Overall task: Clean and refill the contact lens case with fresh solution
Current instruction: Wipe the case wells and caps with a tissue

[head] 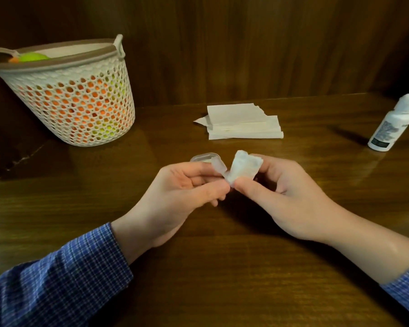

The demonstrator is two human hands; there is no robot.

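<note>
Both hands raised: left hand (pixel 187 185) pinches case (pixel 216 162), right hand (pixel 281 194) tissue (pixel 243 167).

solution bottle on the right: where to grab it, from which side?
Grip the solution bottle round its wide white body, below the narrower cap. It stands upright on the table with nothing beside it. Probably come from the near left, since the right hand, now pinching a tissue wad, is closest.
</note>
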